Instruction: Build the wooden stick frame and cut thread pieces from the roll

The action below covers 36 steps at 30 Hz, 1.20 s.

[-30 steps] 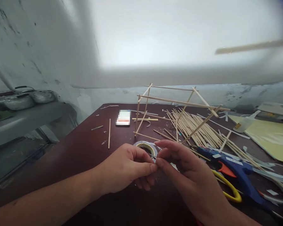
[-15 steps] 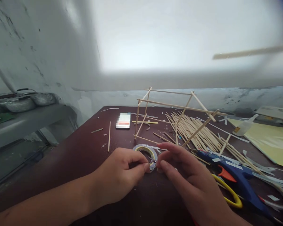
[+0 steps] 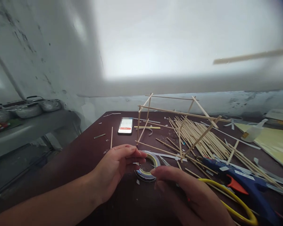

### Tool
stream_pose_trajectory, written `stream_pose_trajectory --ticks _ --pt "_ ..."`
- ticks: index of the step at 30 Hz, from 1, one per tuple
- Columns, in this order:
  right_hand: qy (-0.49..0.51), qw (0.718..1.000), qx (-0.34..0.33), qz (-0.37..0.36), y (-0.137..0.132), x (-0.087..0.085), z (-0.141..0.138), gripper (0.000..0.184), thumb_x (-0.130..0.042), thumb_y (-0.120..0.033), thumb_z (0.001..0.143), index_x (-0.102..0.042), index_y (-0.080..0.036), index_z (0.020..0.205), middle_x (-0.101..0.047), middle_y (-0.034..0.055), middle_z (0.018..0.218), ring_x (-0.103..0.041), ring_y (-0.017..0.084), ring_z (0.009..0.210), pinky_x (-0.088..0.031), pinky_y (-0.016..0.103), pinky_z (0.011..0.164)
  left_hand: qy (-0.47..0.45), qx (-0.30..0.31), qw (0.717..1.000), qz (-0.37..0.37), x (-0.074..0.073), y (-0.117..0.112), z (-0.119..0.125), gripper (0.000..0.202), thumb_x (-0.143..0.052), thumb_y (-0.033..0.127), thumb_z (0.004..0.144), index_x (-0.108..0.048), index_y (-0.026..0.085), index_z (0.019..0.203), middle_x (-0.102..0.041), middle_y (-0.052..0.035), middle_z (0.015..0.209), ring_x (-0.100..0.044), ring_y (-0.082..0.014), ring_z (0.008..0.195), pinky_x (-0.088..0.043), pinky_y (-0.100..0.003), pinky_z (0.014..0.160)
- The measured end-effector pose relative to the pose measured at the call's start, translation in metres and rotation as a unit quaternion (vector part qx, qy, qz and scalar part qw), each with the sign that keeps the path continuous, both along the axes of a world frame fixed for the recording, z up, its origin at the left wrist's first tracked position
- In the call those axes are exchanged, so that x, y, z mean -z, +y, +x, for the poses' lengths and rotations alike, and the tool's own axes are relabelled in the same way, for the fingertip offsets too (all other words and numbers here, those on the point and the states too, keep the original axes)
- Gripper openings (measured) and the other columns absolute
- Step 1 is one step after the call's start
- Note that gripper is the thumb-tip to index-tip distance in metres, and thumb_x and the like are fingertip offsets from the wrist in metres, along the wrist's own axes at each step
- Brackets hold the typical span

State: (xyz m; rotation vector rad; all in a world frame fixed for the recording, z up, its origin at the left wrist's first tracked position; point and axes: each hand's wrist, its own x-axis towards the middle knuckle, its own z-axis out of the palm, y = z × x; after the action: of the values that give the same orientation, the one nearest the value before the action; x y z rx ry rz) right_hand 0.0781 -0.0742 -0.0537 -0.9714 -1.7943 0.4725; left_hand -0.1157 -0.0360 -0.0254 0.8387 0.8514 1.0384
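The tape roll (image 3: 147, 165) lies on the dark table (image 3: 89, 150), just before the stick frame (image 3: 176, 125); your left hand (image 3: 115, 166) now grips its rim, your right hand (image 3: 188, 194) has dropped to its near edge; fingertips no longer pinch together.

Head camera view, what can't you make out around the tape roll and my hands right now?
- Tape roll: near rim hidden by the right hand in the head view; any loose end is too small to see.
- Left hand: fingertips overlap the roll, so the grip is unclear.
- Phone: screen blurred.
- Glue gun: handle cut off by the lower right edge.
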Motion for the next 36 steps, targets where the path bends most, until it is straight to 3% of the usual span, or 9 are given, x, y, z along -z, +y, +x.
stream_pose_trajectory --ticks 6,11,13,15,18,22,25,29,36 --pt "-0.014 0.998 -0.012 -0.064 0.004 0.002 0.001 0.018 -0.059 -0.024 0.088 -0.066 -0.031 0.103 -0.075 -0.0035 0.096 -0.072 0.015 0.084 -0.058 0.022 0.074 -0.056 -0.033 0.998 0.003 -0.002 0.002 -0.002 0.021 -0.054 0.026 0.089 -0.067 0.015 0.077 -0.072 -0.0059 0.092 -0.066 -0.0187 0.091 -0.048 -0.034 0.09" --pt "-0.019 0.995 -0.032 -0.095 0.007 0.005 -0.003 0.021 -0.057 -0.025 0.088 -0.065 -0.029 0.107 -0.075 -0.0014 0.099 -0.071 0.017 0.089 -0.057 0.023 0.077 -0.05 -0.055 0.996 0.05 -0.008 -0.001 0.001 0.019 -0.054 0.025 0.089 -0.063 0.014 0.076 -0.061 -0.0007 0.071 -0.062 -0.0131 0.068 -0.05 -0.028 0.073" --pt "-0.018 0.991 -0.047 -0.123 0.008 0.006 -0.005 0.021 -0.057 -0.025 0.087 -0.066 -0.028 0.106 -0.075 -0.0003 0.098 -0.071 0.018 0.089 -0.058 0.025 0.076 -0.026 -0.06 0.995 0.075 -0.009 -0.004 0.003 0.018 -0.056 0.026 0.09 -0.062 0.015 0.076 -0.052 0.0027 0.063 -0.054 -0.0084 0.056 -0.045 -0.022 0.061" --pt "-0.013 0.986 -0.062 -0.152 0.008 0.006 -0.006 0.019 -0.058 -0.025 0.086 -0.067 -0.027 0.103 -0.075 0.0004 0.096 -0.071 0.019 0.089 -0.059 0.026 0.076 0.005 -0.069 0.993 0.092 -0.01 -0.008 0.005 0.019 -0.058 0.028 0.09 -0.062 0.015 0.076 -0.04 0.0063 0.055 -0.037 -0.0036 0.044 -0.032 -0.017 0.048" --pt "-0.013 0.985 -0.081 -0.153 0.007 0.002 -0.005 0.022 -0.061 -0.023 0.084 -0.066 -0.027 0.105 -0.074 0.0019 0.101 -0.072 0.02 0.086 -0.06 0.027 0.071 0.049 -0.077 0.989 0.114 -0.008 -0.014 0.006 0.022 -0.061 0.032 0.089 -0.063 0.015 0.076 -0.028 0.0082 0.05 -0.019 -0.0041 0.045 -0.019 -0.017 0.043" --pt "-0.008 0.993 -0.09 -0.075 0.004 -0.005 -0.003 0.031 -0.061 -0.018 0.081 -0.062 -0.027 0.111 -0.065 0.0058 0.12 -0.07 0.015 0.071 -0.06 0.026 0.063 0.113 -0.063 0.976 0.174 -0.007 -0.019 0.008 0.02 -0.064 0.032 0.088 -0.066 0.017 0.075 -0.041 0.0055 0.055 -0.027 -0.0055 0.049 -0.023 -0.019 0.046" --pt "0.038 0.997 -0.044 -0.043 0.0 -0.007 -0.004 0.034 -0.065 -0.017 0.08 -0.058 -0.029 0.111 -0.066 0.0035 0.11 -0.067 0.013 0.07 -0.059 0.027 0.07 0.146 -0.05 0.969 0.193 -0.008 -0.021 0.011 0.018 -0.064 0.03 0.087 -0.067 0.018 0.074 -0.055 0.0025 0.065 -0.037 -0.0071 0.054 -0.03 -0.021 0.051" --pt "0.138 0.983 -0.056 -0.109 -0.003 -0.007 -0.01 0.049 -0.068 -0.016 0.079 -0.052 -0.033 0.121 -0.066 -0.0031 0.089 -0.067 0.013 0.076 -0.058 0.024 0.073 0.161 -0.015 0.965 0.204 -0.008 -0.025 0.019 0.018 -0.062 0.028 0.088 -0.067 0.018 0.074 -0.06 0.0011 0.07 -0.05 -0.0108 0.066 -0.04 -0.022 0.063" --pt "0.231 0.943 -0.09 -0.223 0.001 -0.009 -0.014 0.043 -0.069 -0.022 0.081 -0.054 -0.03 0.12 -0.068 -0.0033 0.085 -0.067 0.012 0.078 -0.056 0.021 0.072 0.199 0.015 0.953 0.228 -0.003 -0.028 0.022 0.019 -0.06 0.027 0.089 -0.067 0.016 0.075 -0.061 0.0004 0.073 -0.053 -0.0119 0.072 -0.042 -0.023 0.068"
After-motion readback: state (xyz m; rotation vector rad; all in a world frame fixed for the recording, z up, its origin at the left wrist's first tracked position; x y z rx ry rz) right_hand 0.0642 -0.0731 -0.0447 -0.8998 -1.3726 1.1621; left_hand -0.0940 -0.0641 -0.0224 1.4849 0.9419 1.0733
